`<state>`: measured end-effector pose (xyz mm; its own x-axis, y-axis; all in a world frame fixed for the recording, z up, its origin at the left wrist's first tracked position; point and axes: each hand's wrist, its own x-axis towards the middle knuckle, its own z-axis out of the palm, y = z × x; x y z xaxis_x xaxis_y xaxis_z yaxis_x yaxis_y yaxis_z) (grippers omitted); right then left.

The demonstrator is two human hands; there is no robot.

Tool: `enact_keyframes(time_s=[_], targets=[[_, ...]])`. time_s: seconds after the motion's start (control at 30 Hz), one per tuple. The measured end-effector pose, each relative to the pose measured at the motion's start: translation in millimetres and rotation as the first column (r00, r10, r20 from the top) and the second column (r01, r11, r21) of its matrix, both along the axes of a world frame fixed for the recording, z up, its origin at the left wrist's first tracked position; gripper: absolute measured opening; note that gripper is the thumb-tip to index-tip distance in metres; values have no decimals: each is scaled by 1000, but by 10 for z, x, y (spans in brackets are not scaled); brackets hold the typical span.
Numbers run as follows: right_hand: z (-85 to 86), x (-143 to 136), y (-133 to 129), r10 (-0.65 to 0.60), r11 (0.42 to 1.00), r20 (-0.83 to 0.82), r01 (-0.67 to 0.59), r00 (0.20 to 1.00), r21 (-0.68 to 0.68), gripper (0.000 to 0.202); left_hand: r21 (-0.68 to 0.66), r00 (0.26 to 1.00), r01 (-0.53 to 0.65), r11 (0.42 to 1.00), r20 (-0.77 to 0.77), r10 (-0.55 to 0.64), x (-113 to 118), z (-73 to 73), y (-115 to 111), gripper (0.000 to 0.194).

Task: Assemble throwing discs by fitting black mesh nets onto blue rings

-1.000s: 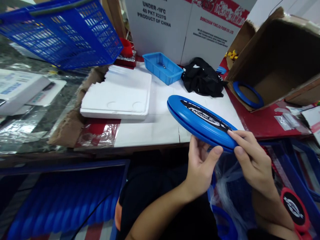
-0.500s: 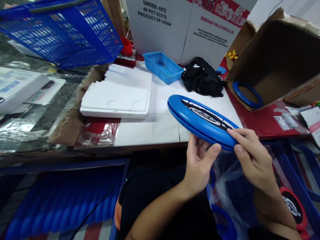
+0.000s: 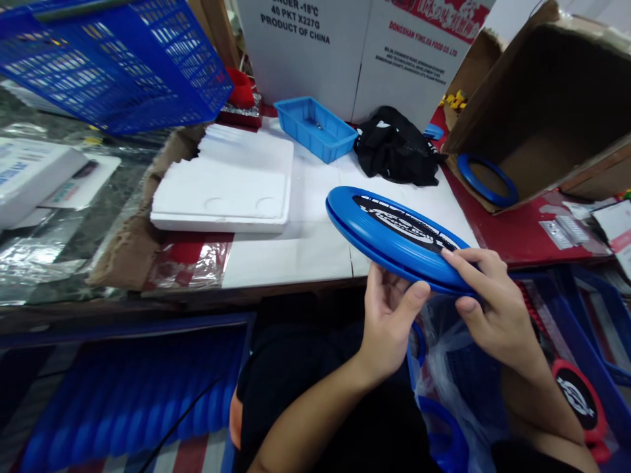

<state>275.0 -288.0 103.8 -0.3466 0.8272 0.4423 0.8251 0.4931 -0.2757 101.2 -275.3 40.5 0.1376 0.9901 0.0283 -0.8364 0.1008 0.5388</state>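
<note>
A blue flying disc (image 3: 365, 213) with a black, white-lettered centre is tilted above the front edge of the table. A dark gap runs along its rim between upper and lower blue parts. My left hand (image 3: 392, 322) grips the near rim from below, thumb at the edge and fingers partly hidden underneath. My right hand (image 3: 500, 312) is at the right end of the disc, its fingertips on the upper face by the black centre. The right thumb lies just under the rim.
White foam slabs (image 3: 227, 184), a light-blue tray (image 3: 315, 135) and a black cloth (image 3: 394, 148) lie on the table. An open carton (image 3: 532, 118) holds a blue ring (image 3: 486, 180). Below left, a crate contains several blue rounded pieces (image 3: 133, 394); a red disc (image 3: 579, 401) lies lower right.
The view has shifted slightly. My right fingers have slid a little along the disc's face, and the right thumb has dropped lower from the rim. My left hand keeps its hold.
</note>
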Motion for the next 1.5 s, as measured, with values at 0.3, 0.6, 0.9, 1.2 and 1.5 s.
enact_keyframes(time_s=[0.3,0.6,0.9,1.2,1.5], targets=[[13,13,-38,1,1000,14,-1,1000,4,68,6,1000,-6,1000,-6,6,-14,33,-7,59],[-5,27,-51,1,1000,43,-2,999,29,72,12,999,3,1000,-33,-2,-18,13,-6,63],[50,3,-76,-3,998,97,-4,995,68,71,4,999,18,1000,-39,-18,-40,26,1,61],[85,-52,-82,-4,997,153,-8,988,79,67,-3,999,25,1000,-21,-25,-31,-29,20,61],[74,-40,-122,-42,999,150,38,988,32,61,-20,999,40,999,13,-39,-24,-66,9,55]])
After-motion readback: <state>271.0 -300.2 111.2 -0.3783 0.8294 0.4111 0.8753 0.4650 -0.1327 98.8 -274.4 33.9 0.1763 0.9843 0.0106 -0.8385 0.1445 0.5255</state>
